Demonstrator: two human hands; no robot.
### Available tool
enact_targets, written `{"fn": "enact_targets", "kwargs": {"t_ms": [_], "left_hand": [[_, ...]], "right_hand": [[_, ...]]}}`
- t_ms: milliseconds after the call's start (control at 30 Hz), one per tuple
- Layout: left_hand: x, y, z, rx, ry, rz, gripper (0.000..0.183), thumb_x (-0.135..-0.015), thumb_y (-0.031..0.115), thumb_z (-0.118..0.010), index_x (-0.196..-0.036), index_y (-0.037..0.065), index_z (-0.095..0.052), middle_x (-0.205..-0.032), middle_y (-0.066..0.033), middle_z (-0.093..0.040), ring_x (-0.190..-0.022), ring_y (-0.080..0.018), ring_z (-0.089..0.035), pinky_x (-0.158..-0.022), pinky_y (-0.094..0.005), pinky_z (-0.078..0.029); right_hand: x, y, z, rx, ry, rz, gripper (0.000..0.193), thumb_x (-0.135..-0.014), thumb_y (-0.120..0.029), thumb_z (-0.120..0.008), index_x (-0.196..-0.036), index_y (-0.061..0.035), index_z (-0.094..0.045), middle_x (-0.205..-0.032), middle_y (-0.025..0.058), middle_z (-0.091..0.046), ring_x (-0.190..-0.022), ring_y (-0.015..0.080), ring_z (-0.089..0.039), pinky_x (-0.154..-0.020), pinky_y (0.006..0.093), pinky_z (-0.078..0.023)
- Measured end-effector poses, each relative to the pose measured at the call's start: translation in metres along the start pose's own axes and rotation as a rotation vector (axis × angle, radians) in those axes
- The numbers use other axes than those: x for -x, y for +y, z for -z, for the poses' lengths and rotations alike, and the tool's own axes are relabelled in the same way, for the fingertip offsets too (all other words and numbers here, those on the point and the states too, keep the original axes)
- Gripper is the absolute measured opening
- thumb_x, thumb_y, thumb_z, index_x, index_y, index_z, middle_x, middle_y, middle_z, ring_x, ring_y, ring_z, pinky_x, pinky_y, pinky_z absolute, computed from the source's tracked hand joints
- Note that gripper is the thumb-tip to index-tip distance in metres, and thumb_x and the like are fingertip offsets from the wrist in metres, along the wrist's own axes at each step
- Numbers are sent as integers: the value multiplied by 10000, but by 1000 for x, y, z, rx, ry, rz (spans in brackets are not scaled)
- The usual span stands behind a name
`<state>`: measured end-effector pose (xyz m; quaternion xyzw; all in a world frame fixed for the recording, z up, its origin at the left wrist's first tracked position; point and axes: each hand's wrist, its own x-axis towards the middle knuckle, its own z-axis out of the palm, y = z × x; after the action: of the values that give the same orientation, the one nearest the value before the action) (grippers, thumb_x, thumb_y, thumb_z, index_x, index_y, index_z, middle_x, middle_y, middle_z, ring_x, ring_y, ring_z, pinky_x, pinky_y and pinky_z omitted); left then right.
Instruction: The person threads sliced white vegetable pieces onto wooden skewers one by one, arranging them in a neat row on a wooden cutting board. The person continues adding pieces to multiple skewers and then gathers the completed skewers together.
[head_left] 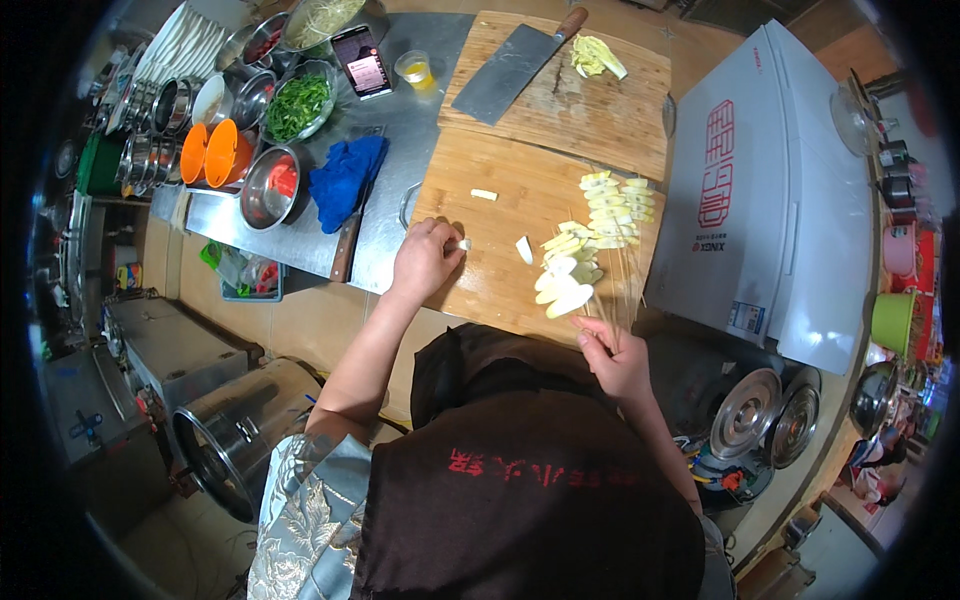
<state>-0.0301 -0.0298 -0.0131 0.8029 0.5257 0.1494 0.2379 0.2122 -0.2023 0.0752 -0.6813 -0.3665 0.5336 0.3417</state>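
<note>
My left hand (428,262) rests at the left edge of a wooden cutting board (470,290), fingertips pinched on a small white vegetable piece (464,244). At the board's near right edge, my right hand (612,358) is closed around the lower ends of thin wooden skewers (617,280). Pale yellow-green vegetable slices (570,300) are threaded on skewers, which lie fanned over the board's right side. Two loose pieces lie between the hands: a short pale stick (484,195) and a white wedge (525,250).
Behind lies a second board (640,110) with a cleaver (510,72) and a leafy cabbage piece (597,58). Leftward are a blue cloth (346,182), a steel bowl (270,200), a bowl of chopped greens (298,105), a phone (361,62) and a cup (414,70). A white freezer (740,170) stands right.
</note>
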Motion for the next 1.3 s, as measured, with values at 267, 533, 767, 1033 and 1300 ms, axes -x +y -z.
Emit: {"fn": "enact_targets", "kwargs": {"t_ms": [267, 533, 767, 1033, 1300], "left_hand": [[0, 33, -2, 1004, -183, 316, 162, -830, 36, -610, -979, 14, -551, -859, -74, -635, -761, -131, -603, -666, -248, -480], [8, 87, 18, 1642, -353, 542, 197, -927, 119, -478, -1058, -24, -515, -1014, -167, -618, -827, -146, -637, -738, -234, -537], [4, 87, 18, 1751, -289, 618, 185, -921, 128, -493, -1014, -27, -531, -1010, -164, -621, -825, -148, -640, -738, -237, -544], [4, 90, 19, 1628, -195, 540, 193, -900, 108, -536, -1015, -46, -544, -973, -160, -635, -829, -163, -640, -731, -232, -540], [9, 89, 21, 1534, -247, 514, 165, -897, 100, -531, -991, -33, -560, -948, -152, -643, -795, -156, -647, -720, -242, -544]], "right_hand": [[9, -7, -9, -85, -143, 13, 255, -893, -121, -539, -1115, -5, -591, -931, -16, -630, -805, 17, -522, -735, 172, -419], [9, -20, -2, 22, -69, -23, 238, -886, -124, -547, -1090, -23, -616, -777, -59, -588, -692, -1, -472, -627, 166, -403], [15, -19, -1, -6, -28, 12, 213, -861, -106, -566, -1039, -18, -643, -782, -16, -644, -698, 12, -506, -658, 190, -431], [16, -23, 2, -29, -49, -15, 208, -860, -96, -562, -1034, -16, -644, -751, -25, -624, -672, 19, -493, -628, 187, -415], [16, -19, -4, -100, -87, -17, 205, -874, -87, -545, -1046, -23, -635, -696, -53, -560, -620, 6, -452, -565, 176, -376]]}}
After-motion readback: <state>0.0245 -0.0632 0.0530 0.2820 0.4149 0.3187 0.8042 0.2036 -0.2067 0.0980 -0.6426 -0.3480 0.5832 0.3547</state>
